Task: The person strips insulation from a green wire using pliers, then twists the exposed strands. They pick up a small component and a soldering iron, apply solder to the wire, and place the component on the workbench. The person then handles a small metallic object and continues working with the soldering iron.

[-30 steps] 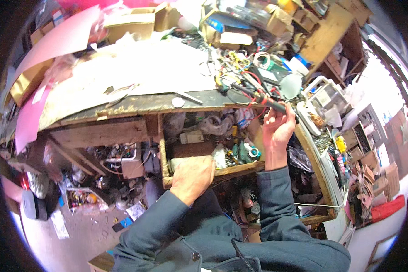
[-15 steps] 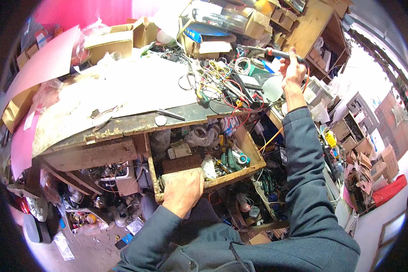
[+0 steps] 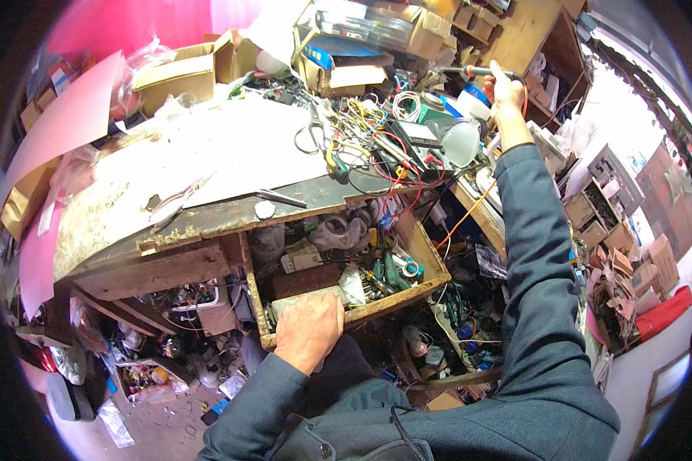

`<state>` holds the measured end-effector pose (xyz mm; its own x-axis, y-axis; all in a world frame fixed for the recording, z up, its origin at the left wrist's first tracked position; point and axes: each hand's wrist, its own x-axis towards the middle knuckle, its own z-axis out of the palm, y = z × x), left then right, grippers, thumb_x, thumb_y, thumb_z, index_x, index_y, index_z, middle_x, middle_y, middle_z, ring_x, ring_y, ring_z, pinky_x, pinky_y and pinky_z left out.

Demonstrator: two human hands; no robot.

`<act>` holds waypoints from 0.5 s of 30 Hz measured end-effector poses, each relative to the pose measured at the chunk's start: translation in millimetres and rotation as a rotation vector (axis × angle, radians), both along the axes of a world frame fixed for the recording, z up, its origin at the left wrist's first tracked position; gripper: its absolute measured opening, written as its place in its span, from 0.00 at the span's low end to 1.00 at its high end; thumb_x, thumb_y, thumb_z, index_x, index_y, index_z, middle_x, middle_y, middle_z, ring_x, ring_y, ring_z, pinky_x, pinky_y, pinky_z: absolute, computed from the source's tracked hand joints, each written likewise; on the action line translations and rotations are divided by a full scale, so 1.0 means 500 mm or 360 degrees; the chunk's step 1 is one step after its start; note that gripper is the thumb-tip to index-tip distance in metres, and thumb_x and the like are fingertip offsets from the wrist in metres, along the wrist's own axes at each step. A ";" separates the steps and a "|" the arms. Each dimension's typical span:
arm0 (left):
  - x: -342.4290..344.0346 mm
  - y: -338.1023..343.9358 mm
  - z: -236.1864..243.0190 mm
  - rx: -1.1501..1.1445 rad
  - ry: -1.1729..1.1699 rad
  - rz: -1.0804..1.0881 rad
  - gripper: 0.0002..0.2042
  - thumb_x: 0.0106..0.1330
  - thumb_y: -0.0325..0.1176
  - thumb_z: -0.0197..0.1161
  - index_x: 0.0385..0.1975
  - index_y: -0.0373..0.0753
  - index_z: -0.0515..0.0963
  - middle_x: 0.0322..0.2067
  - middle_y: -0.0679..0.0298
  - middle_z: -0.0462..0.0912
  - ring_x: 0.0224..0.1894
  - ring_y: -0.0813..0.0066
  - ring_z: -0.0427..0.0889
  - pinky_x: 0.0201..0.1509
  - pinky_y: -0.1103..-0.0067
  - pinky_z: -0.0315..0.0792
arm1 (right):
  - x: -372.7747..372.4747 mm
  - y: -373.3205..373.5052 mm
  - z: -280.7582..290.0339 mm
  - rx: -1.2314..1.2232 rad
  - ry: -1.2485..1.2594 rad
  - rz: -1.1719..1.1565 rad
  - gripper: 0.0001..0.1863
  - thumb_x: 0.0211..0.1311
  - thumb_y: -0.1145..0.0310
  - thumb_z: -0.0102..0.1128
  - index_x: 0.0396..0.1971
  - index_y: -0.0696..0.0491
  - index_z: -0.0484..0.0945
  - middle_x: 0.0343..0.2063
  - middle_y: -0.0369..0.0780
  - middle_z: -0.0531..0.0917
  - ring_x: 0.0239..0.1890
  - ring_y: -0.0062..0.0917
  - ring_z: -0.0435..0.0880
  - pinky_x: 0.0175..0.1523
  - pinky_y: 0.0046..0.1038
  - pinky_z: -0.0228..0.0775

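Observation:
My right hand (image 3: pixel 505 94) is raised at the far right with its fingers wrapped round a soldering iron (image 3: pixel 478 71). The iron's tip points left, and an orange cord (image 3: pixel 467 220) seems to belong to it. Closer to me, my left hand (image 3: pixel 309 330) grips the front edge of a pulled-out wooden drawer (image 3: pixel 398 302); its fingertips are partly hidden. Inside the drawer are green-handled screwdrivers (image 3: pixel 392 270), a roll of tape (image 3: pixel 333 228) in plastic and a brown flat block (image 3: pixel 306 280). Below my right hand lies a translucent bowl-like piece (image 3: pixel 461 144).
White sheeting covers much of the workbench (image 3: pixel 231 212), with scissors (image 3: pixel 311 132), tweezers (image 3: pixel 281 198) and a small white round lid (image 3: pixel 264 210) on it. Tangled wires (image 3: pixel 361 127) lie at the right. Cardboard boxes (image 3: pixel 175 77) stand at the back, and bins of parts (image 3: pixel 150 379) below.
My right hand has moved slightly right and farther away with the soldering iron. A blue-and-white round thing now shows beneath it. My left hand stays on the drawer.

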<state>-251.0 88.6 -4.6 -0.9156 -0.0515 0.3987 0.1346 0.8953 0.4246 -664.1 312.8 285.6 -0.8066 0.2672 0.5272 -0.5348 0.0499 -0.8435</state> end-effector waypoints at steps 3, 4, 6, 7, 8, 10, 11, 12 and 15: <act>0.000 0.001 0.004 -0.0022 -0.0027 0.0005 0.15 0.70 0.38 0.56 0.23 0.38 0.77 0.24 0.52 0.83 0.29 0.53 0.84 0.33 0.62 0.78 | -0.037 0.011 0.016 -0.0063 -0.0049 0.0164 0.11 0.66 0.66 0.66 0.41 0.56 0.78 0.25 0.40 0.84 0.21 0.23 0.83 0.26 0.25 0.79; 0.000 0.002 0.005 -0.0032 -0.0040 0.0010 0.14 0.70 0.38 0.56 0.23 0.38 0.77 0.24 0.52 0.83 0.29 0.53 0.84 0.33 0.62 0.78 | -0.049 0.013 0.018 -0.0005 -0.0040 0.0137 0.11 0.66 0.66 0.66 0.41 0.56 0.78 0.25 0.41 0.84 0.21 0.24 0.83 0.26 0.25 0.79; 0.002 0.001 0.004 -0.0048 -0.0042 0.0036 0.14 0.70 0.39 0.57 0.23 0.38 0.77 0.24 0.52 0.82 0.29 0.54 0.84 0.33 0.63 0.78 | -0.062 0.001 0.019 0.0104 -0.0029 0.0097 0.12 0.66 0.66 0.65 0.42 0.57 0.78 0.25 0.41 0.83 0.21 0.24 0.83 0.26 0.25 0.79; 0.002 0.001 0.004 -0.0056 -0.0042 0.0050 0.14 0.70 0.39 0.57 0.23 0.38 0.77 0.24 0.53 0.82 0.30 0.54 0.84 0.33 0.63 0.78 | -0.068 -0.006 0.020 0.0118 -0.0030 0.0049 0.10 0.68 0.67 0.64 0.41 0.58 0.79 0.25 0.41 0.84 0.20 0.24 0.82 0.26 0.25 0.79; 0.000 0.002 0.004 -0.0045 -0.0032 0.0038 0.14 0.70 0.38 0.57 0.23 0.38 0.77 0.24 0.53 0.82 0.29 0.54 0.84 0.33 0.63 0.78 | -0.083 -0.003 0.022 0.0136 -0.0019 0.0037 0.10 0.68 0.67 0.63 0.40 0.58 0.79 0.25 0.41 0.85 0.19 0.24 0.82 0.26 0.25 0.79; -0.002 0.003 0.002 -0.0027 -0.0019 0.0023 0.14 0.70 0.38 0.57 0.23 0.38 0.78 0.24 0.53 0.83 0.29 0.54 0.84 0.33 0.63 0.79 | -0.121 0.012 0.020 0.0168 -0.0005 0.0022 0.09 0.69 0.67 0.62 0.38 0.59 0.79 0.25 0.42 0.86 0.18 0.23 0.81 0.25 0.25 0.79; -0.003 0.001 0.002 -0.0034 -0.0042 0.0025 0.14 0.69 0.38 0.57 0.23 0.38 0.78 0.24 0.53 0.83 0.29 0.54 0.84 0.33 0.63 0.79 | -0.116 0.011 0.025 0.0172 0.0028 0.0053 0.09 0.70 0.68 0.61 0.36 0.60 0.79 0.25 0.43 0.86 0.17 0.22 0.80 0.25 0.25 0.78; -0.004 0.001 0.001 -0.0040 -0.0064 0.0027 0.14 0.69 0.38 0.57 0.23 0.38 0.78 0.24 0.53 0.83 0.29 0.55 0.84 0.32 0.63 0.79 | -0.131 0.016 0.027 0.0221 -0.0005 0.0010 0.09 0.70 0.68 0.60 0.35 0.60 0.79 0.25 0.44 0.86 0.18 0.23 0.81 0.24 0.25 0.77; -0.001 0.001 0.003 -0.0059 -0.0085 0.0043 0.14 0.69 0.39 0.58 0.23 0.38 0.78 0.23 0.54 0.83 0.28 0.55 0.84 0.29 0.63 0.79 | -0.144 -0.008 0.017 0.0237 -0.0039 0.0016 0.11 0.71 0.67 0.60 0.32 0.60 0.79 0.25 0.43 0.86 0.19 0.23 0.82 0.24 0.25 0.76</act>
